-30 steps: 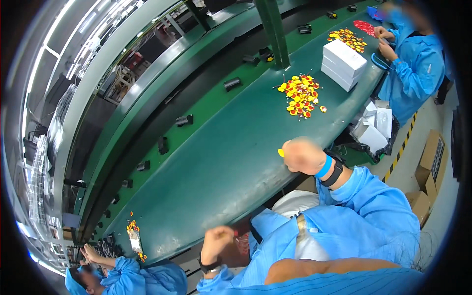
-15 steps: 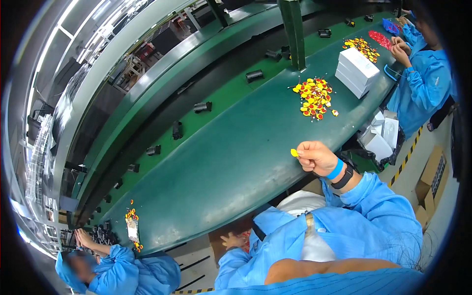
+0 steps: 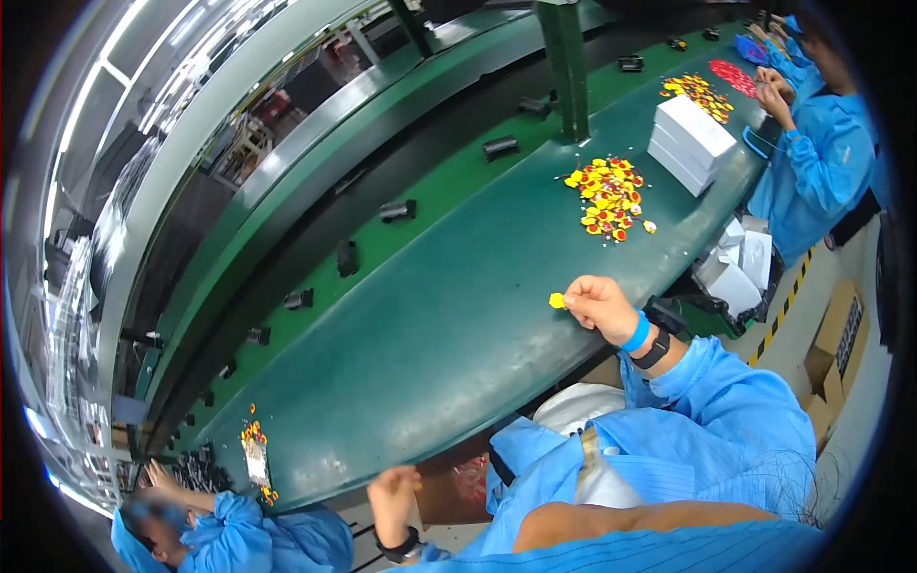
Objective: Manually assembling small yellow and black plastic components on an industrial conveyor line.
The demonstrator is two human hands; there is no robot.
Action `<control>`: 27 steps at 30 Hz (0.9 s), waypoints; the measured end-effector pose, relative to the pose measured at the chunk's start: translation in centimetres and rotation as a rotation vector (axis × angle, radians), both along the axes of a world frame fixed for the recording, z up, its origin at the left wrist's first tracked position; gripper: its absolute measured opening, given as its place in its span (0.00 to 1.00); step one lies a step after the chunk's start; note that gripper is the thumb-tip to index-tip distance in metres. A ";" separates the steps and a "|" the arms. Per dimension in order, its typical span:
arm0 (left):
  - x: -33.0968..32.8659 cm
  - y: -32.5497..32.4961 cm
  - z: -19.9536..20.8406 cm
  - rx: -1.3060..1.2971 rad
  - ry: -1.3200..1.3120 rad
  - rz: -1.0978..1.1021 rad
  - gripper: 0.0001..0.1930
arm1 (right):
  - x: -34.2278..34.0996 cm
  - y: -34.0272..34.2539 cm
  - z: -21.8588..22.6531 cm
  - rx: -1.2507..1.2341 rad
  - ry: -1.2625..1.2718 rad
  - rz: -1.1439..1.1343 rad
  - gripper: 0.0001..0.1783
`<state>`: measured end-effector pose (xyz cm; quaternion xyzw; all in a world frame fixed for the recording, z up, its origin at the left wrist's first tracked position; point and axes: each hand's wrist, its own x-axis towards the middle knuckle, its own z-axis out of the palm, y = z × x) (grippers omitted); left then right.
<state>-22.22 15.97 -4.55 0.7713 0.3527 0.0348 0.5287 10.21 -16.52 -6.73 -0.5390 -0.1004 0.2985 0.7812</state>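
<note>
My right hand (image 3: 602, 304), with a blue band and a black watch at its wrist, pinches a small flat yellow piece (image 3: 557, 301) over the green tabletop (image 3: 430, 325). Farther off to the right lies a pile of small yellow and red pieces (image 3: 607, 199). My left hand (image 3: 394, 501) is at the table's near edge, with its fingertips drawn together. A small orange spot shows at those fingertips, too small to name. Beside that hand, below the table edge, a brown cardboard box (image 3: 439, 501) holds red bits (image 3: 470, 476).
White boxes (image 3: 690, 143) stand right of the pile, near a second yellow pile (image 3: 697, 97) and red pieces (image 3: 733, 76). Black cylindrical parts (image 3: 397, 210) line the green conveyor (image 3: 430, 186) beyond a raised edge. Co-workers sit at right (image 3: 817, 172) and lower left (image 3: 258, 530). A green post (image 3: 564, 76) rises behind.
My left hand has come up and left from the box, its spread fingers now drawn together. The right hand has shifted slightly left, still pinching the yellow piece, which now faces flatter toward view.
</note>
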 end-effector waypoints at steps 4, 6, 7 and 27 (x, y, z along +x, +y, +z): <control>11.3 -0.1 5.9 0.060 -0.378 -0.067 0.05 | 0.0 -0.7 0.0 -0.083 -0.188 -0.097 0.06; 18.3 0.3 5.1 -0.005 -0.503 -0.054 0.06 | 0.0 -0.7 0.3 -0.150 -0.235 -0.099 0.06; 21.7 0.7 4.5 -0.159 -0.468 0.001 0.07 | -0.2 -0.7 0.6 -0.163 -0.254 -0.077 0.06; 48.4 2.2 0.2 -0.637 -0.406 0.260 0.08 | -0.7 -1.2 -0.3 -0.045 -0.310 -0.101 0.04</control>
